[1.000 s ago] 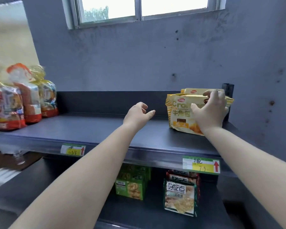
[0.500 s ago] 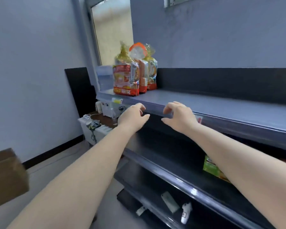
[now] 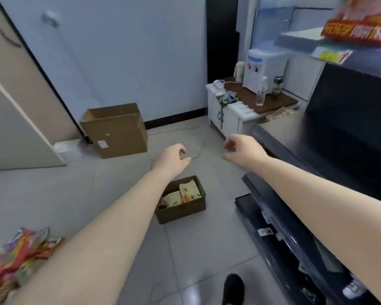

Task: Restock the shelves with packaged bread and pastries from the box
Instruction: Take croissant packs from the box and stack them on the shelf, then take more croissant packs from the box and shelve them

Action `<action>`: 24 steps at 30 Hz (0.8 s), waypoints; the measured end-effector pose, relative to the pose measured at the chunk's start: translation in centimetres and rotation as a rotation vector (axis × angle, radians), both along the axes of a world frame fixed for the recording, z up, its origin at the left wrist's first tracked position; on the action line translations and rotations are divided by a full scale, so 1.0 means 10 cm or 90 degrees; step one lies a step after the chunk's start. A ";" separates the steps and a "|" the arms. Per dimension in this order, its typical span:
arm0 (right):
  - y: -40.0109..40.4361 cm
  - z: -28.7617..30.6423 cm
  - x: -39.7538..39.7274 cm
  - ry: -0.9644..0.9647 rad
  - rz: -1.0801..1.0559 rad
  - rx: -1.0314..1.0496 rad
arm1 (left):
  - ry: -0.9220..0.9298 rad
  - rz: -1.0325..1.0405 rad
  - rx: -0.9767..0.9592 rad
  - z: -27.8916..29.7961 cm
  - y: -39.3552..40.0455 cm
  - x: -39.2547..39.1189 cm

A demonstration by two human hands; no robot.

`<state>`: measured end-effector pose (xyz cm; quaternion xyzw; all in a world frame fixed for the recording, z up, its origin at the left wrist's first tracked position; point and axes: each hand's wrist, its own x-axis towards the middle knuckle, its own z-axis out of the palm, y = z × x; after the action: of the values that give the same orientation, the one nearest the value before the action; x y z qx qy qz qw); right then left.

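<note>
Brown cardboard box point(image 3: 180, 205) sits on the tiled floor point(image 3: 75, 194) beside the dark shelves point(image 3: 317, 216), a few bread packs point(image 3: 183, 193) inside. Left hand point(image 3: 173, 159) and right hand point(image 3: 243, 149) hang above it, each grip loosely curled, holding nothing.

Bare floor point(image 3: 119, 194) lies open on the near, far and left sides of the box point(image 3: 180, 209) below my left grip point(image 3: 172, 160) and right grip point(image 3: 243, 150), while the dark shelves point(image 3: 295, 227) close off its right side.
</note>
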<state>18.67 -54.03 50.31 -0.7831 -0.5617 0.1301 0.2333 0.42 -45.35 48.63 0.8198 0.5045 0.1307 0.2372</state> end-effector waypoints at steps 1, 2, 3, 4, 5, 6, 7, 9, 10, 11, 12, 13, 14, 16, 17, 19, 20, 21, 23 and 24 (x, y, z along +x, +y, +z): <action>0.20 -0.10 -0.03 0.011 0.018 -0.011 | 0.006 0.018 -0.017 -0.11 0.14 -0.06; 0.40 -0.21 -0.05 0.020 0.034 -0.021 | 0.015 0.037 -0.031 -0.20 0.29 -0.10; 0.60 -0.31 -0.06 0.028 0.048 -0.030 | 0.023 0.056 -0.041 -0.29 0.45 -0.12; 0.81 -0.42 -0.06 0.035 0.063 -0.040 | 0.032 0.077 -0.051 -0.38 0.62 -0.13; 1.03 -0.52 -0.05 0.042 0.076 -0.053 | 0.043 0.097 -0.061 -0.46 0.79 -0.13; 1.24 -0.63 -0.02 0.047 0.089 -0.068 | 0.050 0.115 -0.071 -0.55 0.97 -0.10; 1.46 -0.74 0.02 0.052 0.099 -0.085 | 0.055 0.133 -0.083 -0.64 1.16 -0.08; 1.91 -0.96 0.12 0.071 0.102 -0.124 | 0.055 0.168 -0.122 -0.82 1.53 0.00; 2.12 -1.09 0.18 0.083 0.099 -0.146 | 0.055 0.183 -0.145 -0.94 1.71 0.05; 2.34 -1.23 0.24 0.095 0.098 -0.168 | 0.057 0.195 -0.166 -1.07 1.89 0.10; 2.55 -1.39 0.31 0.105 0.095 -0.194 | 0.060 0.206 -0.186 -1.23 2.08 0.15; 2.75 -1.56 0.37 0.111 0.091 -0.221 | 0.066 0.216 -0.205 -1.41 2.27 0.19; 2.95 -1.76 0.43 0.115 0.085 -0.246 | 0.072 0.224 -0.225 -1.60 2.46 0.23; 3.31 -2.20 0.54 0.121 0.075 -0.292 | 0.083 0.237 -0.265 -2.04 2.80 0.32; 3.48 -2.45 0.58 0.124 0.069 -0.312 | 0.090 0.239 -0.281 -2.29 2.95 0.36; 3.74 -2.95 0.63 0.144 0.049 -0.342 | 0.097 0.237 -0.314 -2.80 3.18 0.44; 3.87 -3.24 0.64 0.159 0.036 -0.357 | 0.098 0.237 -0.332 -3.09 3.29 0.48; 3.98 -3.52 0.65 0.178 0.021 -0.371 | 0.096 0.236 -0.350 -3.38 3.39 0.52; 4.20 -4.22 0.66 0.211 -0.004 -0.411 | 0.090 0.241 -0.387 -4.05 3.62 0.60; 4.29 -4.57 0.67 0.223 -0.014 -0.431 | 0.087 0.244 -0.405 -4.39 3.73 0.64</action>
<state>25.33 -11.10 4.59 -0.7875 -0.4303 0.4377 0.0555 6.83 -8.08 4.70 0.6031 0.6786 -0.0456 0.4169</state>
